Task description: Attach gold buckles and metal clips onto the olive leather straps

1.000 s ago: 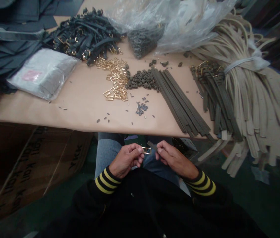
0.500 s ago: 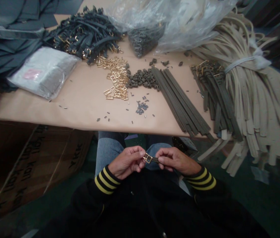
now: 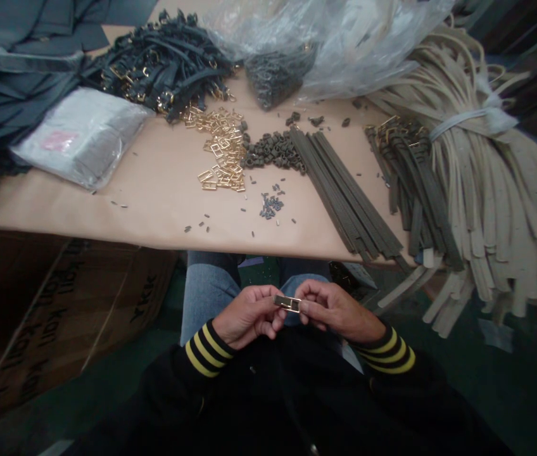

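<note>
Left hand (image 3: 249,311) and right hand (image 3: 337,310): both grips clamped on gold buckle (image 3: 287,304), held over lap, open gap below surface (image 3: 154,215) front edge.

Along the counter (image 3: 154,209), from left to right, lie a plastic-wrapped packet (image 3: 83,139), a heap of buckles (image 3: 221,149), a heap of strap keepers (image 3: 273,151), a stack of flat straps (image 3: 344,190) and a pile of buckled straps (image 3: 411,183). Behind the buckles sits a heap of belts (image 3: 164,60), beside a plastic bag of keepers (image 3: 273,79). A tied bundle of strap blanks (image 3: 501,190) lies at the right end, hanging over the counter's edge. Small pieces (image 3: 271,206) lie scattered in front of the keepers. Below the front edge, above the person's lap, a single buckle (image 3: 287,304) sits between the left hand (image 3: 249,313) and right hand (image 3: 335,310). A cardboard box (image 3: 69,316) stands left of the person's knees.
</note>
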`<state>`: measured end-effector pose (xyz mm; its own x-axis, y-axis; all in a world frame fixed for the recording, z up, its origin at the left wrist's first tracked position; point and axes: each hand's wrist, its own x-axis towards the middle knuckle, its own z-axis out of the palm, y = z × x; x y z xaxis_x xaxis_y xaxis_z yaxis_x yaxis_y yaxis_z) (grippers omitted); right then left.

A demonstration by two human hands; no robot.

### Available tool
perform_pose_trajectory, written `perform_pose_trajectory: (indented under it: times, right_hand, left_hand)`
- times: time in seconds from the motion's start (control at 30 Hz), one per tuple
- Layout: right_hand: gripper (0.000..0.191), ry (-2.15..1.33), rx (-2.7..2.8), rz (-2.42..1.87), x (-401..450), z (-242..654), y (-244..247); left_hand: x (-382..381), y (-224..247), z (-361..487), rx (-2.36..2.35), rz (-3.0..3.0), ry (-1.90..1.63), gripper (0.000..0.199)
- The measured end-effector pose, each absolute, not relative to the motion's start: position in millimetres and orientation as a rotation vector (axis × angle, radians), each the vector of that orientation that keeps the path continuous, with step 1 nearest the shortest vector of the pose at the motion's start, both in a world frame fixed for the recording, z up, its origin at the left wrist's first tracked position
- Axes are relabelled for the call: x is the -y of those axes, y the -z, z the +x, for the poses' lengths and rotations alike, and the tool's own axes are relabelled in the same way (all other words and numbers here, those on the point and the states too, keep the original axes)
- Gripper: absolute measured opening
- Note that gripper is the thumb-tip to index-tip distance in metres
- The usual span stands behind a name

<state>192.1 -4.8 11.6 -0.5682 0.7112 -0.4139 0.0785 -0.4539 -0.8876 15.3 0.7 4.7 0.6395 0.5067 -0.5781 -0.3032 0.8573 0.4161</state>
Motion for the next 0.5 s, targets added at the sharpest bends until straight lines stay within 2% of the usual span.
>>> perform_pose_trajectory:
  times: [0.17,0.3,0.5]
  right_hand:
    - [0.027,-1.93,1.436,-1.162,8,184,-16]
    - [0.016,-1.8,1.583,-1.173,11,182,-17]
    - [0.008,-1.783,1.572,-1.203,10,182,-17]
  left_hand:
    - [1,-2,21,-0.813,0.333,-0.405,0.023]
    - [2,-1,22,-0.884,0.392,-0.398,0.022]
    - [2,-12,17,-0.947,0.538,-0.559,0.024]
